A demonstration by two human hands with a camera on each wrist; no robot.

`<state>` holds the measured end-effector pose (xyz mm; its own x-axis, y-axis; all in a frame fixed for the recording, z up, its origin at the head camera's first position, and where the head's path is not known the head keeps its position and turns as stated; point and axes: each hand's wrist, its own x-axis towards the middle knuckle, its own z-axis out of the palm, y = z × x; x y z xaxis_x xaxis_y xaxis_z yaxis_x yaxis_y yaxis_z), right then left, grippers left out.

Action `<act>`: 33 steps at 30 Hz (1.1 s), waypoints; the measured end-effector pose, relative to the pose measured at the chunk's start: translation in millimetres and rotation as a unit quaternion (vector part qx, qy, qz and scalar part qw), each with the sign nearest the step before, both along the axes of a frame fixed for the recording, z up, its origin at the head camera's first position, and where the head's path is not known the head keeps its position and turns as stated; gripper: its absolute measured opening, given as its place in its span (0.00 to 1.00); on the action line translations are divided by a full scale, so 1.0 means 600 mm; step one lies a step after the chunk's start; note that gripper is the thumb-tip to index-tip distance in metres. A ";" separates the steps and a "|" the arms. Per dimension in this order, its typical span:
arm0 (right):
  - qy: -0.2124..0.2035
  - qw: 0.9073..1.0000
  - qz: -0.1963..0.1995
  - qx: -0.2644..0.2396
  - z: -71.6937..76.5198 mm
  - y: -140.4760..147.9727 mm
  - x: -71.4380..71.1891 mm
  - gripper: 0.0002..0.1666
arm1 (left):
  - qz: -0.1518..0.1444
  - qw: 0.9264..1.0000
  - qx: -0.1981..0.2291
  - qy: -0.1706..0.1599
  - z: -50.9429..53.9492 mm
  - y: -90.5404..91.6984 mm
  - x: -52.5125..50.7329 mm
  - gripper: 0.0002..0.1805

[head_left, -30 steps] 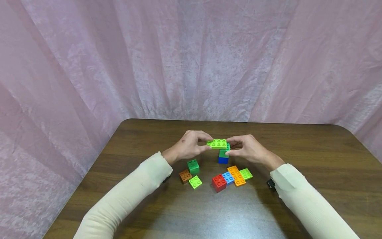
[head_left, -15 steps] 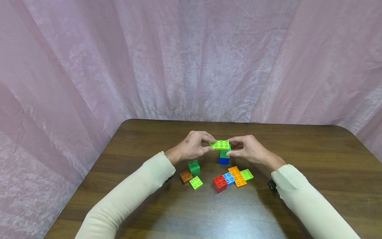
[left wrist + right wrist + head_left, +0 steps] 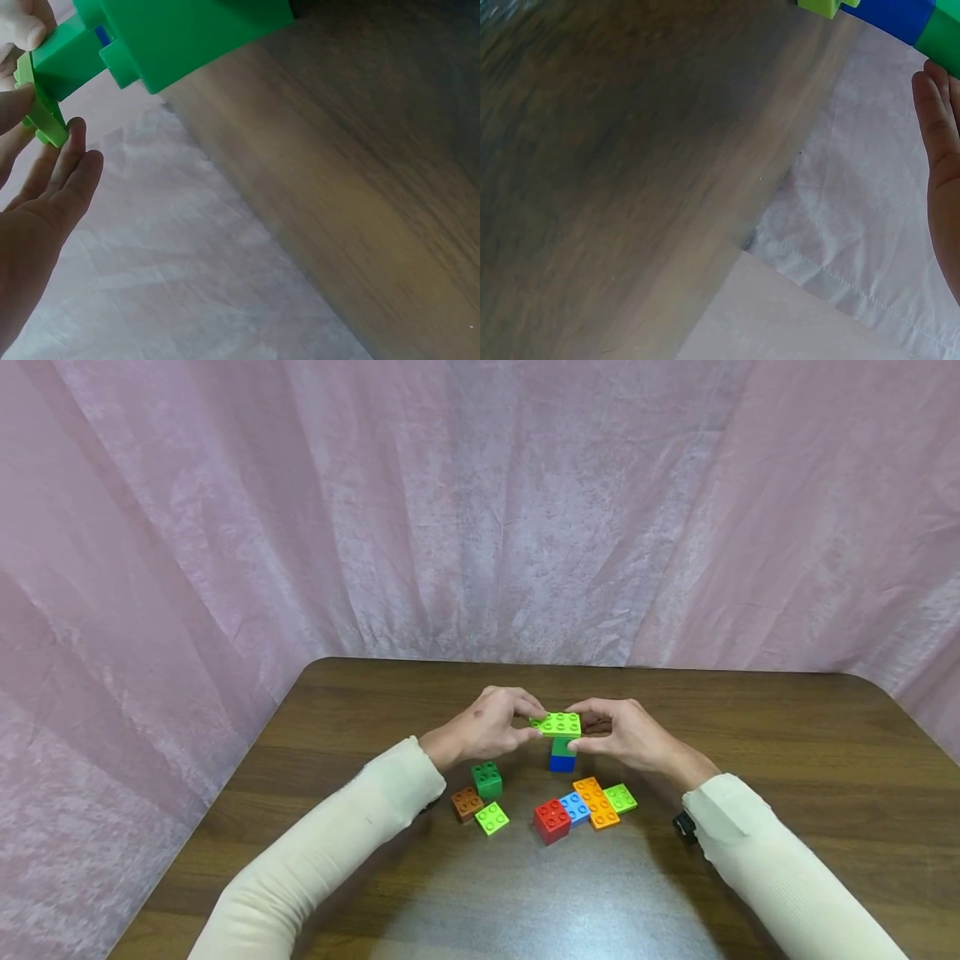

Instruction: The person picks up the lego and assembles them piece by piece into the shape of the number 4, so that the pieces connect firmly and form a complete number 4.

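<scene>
Over the table (image 3: 480,893), hands (image 3: 491,724) (image 3: 628,733) pinch lime plate (image 3: 561,724) and green brick (image 3: 561,747)

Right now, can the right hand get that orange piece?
Probably yes, if the right hand lets go of the stacked green block first: the orange piece lies close by, with nothing covering it.

Green brick (image 3: 562,747) (under plate (image 3: 561,724)) partly hidden

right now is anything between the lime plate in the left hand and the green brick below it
Nothing visible. The left hand holds the lime plate over the green brick, touching or nearly so; the right hand grips that brick from the side.
</scene>
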<state>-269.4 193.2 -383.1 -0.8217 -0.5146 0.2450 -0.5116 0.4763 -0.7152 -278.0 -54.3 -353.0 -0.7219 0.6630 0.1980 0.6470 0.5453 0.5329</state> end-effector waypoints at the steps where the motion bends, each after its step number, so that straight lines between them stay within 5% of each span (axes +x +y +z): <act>1: 0.001 1.000 -0.001 0.001 0.000 0.000 0.001 0.24 | 0.001 1.000 -0.004 0.000 0.001 0.001 0.000 0.14; 17: 0.004 1.000 0.000 0.030 0.005 0.003 -0.005 0.20 | 0.014 1.000 -0.007 -0.010 -0.004 -0.001 0.000 0.15; 26: 0.046 0.998 0.003 0.038 0.001 0.002 -0.005 0.21 | 0.041 0.998 0.031 -0.044 -0.013 -0.009 0.001 0.22; 33: 0.022 0.998 -0.015 0.057 0.009 0.020 -0.001 0.24 | 0.079 0.995 0.026 -0.053 -0.021 -0.020 0.006 0.25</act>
<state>-269.7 205.4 -377.9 -0.8268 -0.5164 0.2233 -0.5259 0.5685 -0.6326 -274.5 -66.5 -365.5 -0.8346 0.5310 0.1469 0.4948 0.6051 0.6238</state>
